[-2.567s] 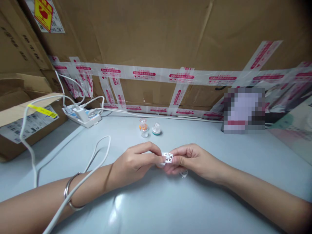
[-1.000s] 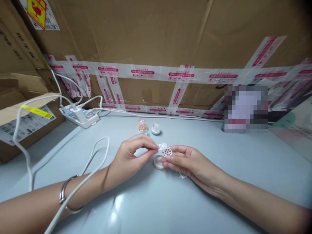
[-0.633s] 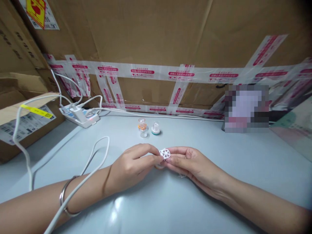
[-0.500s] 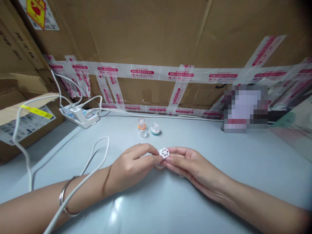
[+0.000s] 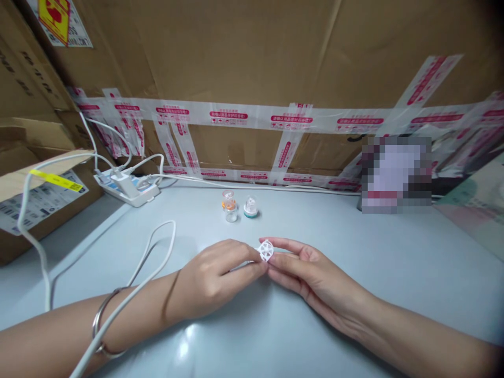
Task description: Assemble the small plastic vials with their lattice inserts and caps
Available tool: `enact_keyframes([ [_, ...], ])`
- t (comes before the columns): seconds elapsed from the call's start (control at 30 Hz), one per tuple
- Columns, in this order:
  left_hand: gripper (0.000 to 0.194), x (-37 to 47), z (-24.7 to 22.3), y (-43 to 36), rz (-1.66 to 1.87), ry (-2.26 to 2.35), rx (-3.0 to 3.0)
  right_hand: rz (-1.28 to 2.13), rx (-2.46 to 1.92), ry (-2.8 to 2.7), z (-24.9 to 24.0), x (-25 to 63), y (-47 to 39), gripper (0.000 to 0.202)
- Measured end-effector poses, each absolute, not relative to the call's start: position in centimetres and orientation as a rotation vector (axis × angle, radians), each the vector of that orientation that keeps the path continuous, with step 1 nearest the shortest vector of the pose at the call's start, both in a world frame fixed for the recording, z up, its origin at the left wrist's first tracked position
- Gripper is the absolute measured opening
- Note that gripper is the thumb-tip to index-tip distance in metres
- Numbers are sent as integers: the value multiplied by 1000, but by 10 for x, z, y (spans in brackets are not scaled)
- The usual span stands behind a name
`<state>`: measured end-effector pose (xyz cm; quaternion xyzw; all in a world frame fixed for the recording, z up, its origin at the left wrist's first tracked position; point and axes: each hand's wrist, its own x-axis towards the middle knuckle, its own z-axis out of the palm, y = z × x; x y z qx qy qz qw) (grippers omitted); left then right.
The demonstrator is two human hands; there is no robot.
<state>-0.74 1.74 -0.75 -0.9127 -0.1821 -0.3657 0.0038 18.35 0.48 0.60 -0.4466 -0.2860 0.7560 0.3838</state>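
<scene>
A small white spoked plastic piece [image 5: 266, 251] is pinched between both hands above the grey-blue table. My left hand [image 5: 220, 273] grips its left side with thumb and fingers. On the other side, my right hand [image 5: 311, 270] holds it by the fingertips, palm partly turned up. Beyond the hands stand a clear container with an orange ring [image 5: 229, 203] and a clear-domed container with a teal base [image 5: 251, 208]. The fingers hide part of the white piece.
A white power strip [image 5: 136, 191] with plugs and cables lies at the back left, beside a cardboard box [image 5: 47, 205]. A white cable [image 5: 129, 299] crosses over my left forearm. A large taped carton [image 5: 244, 58] borders the back; a blurred upright object [image 5: 396, 176] is at right.
The white piece has turned, and its round spoked face now shows more fully. My left hand's fingers have shifted slightly down around it. Both hands keep hold of it.
</scene>
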Motion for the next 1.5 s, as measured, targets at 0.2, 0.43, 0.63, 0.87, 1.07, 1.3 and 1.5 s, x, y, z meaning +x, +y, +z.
enact_keyframes([
  [0.2,18,-8,-8,17,-1095,-579,-2824,1923,-1146,-735,6,185,2,26],
  [0.43,14,-7,-5,18,-1102,-531,-2845,1916,-1136,-743,6,185,-1,24],
  [0.63,14,-6,-4,17,-1099,-508,-2857,1899,-1146,-799,6,183,0,21],
  [0.87,16,-5,-5,18,-1224,-642,-2785,1853,-1132,-856,9,182,1,24],
  [1.07,13,-4,-5,19,-1242,-667,-2770,1817,-1138,-898,10,183,1,23],
  [1.3,8,-2,-6,21,-1539,-838,-2857,1804,-1138,-908,11,185,6,29],
  [1.5,6,2,-4,22,-1706,-1009,-2994,1705,-1083,-1036,8,185,10,39],
])
